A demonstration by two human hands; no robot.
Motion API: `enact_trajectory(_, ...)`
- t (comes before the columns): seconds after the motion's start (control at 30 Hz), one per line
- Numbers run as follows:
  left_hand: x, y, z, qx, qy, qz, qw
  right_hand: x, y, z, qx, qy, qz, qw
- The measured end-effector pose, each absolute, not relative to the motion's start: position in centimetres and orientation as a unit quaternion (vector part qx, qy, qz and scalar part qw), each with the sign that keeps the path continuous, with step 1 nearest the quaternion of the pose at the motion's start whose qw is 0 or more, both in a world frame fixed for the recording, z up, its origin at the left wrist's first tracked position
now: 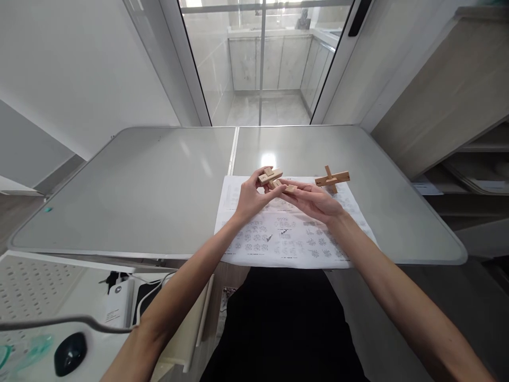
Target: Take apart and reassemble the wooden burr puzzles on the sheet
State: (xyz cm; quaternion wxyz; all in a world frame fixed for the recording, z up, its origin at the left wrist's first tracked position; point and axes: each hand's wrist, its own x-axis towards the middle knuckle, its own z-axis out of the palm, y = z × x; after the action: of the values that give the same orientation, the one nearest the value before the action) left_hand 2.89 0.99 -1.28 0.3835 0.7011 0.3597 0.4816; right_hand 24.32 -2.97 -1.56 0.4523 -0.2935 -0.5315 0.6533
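Light wooden puzzle blocks point(270, 176), fitted across one another, are held above a printed sheet. My left hand point(252, 197) is closed on them, thumb in front and fingers behind. From the other side my right hand point(316, 201) reaches in, its fingers stretched beneath a wooden block point(291, 188) at the near end of the cluster. Whether this block is joined to the rest, I cannot make out. A second wooden cross-shaped assembly point(332, 179), slightly darker, rests near the sheet's far right corner. The instruction sheet point(286, 249) shows small printed diagrams, partly covered by my hands.
The grey folding table point(159, 191) has a seam left of the sheet. A white side surface point(87, 286) at lower left carries a black mouse point(70, 354), a white box point(119, 302) and a cable point(79, 319). Shelves point(473, 164) stand at right, glass doors point(260, 63) ahead.
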Motion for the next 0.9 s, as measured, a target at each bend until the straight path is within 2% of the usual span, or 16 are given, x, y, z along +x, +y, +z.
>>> enact_trajectory(0.2,2.8,1.0,-1.3,0.723,0.376,0.480,0.326,23.6,-2.9,-1.8,-0.380,-0.544,0.572,0.483)
enact_trajectory(0.33,2.9,0.9,-1.7,0.762,0.374,0.465,0.253,22.6,-3.0,-2.4,-0.465,-0.567,0.412,0.541)
enact_trajectory(0.47,2.9,0.9,-2.1,0.787,0.363,0.444,0.226,22.3,-3.2,-2.9,-0.501,-0.661,0.220,0.514)
enact_trajectory(0.53,2.9,0.9,-2.2,0.794,0.362,0.436,0.221,22.3,-3.3,-3.1,-0.492,-0.692,0.170,0.501)
enact_trajectory(0.9,2.7,0.8,-2.3,0.819,0.335,0.405,0.231,22.3,-3.1,-3.5,-0.489,-0.674,0.202,0.516)
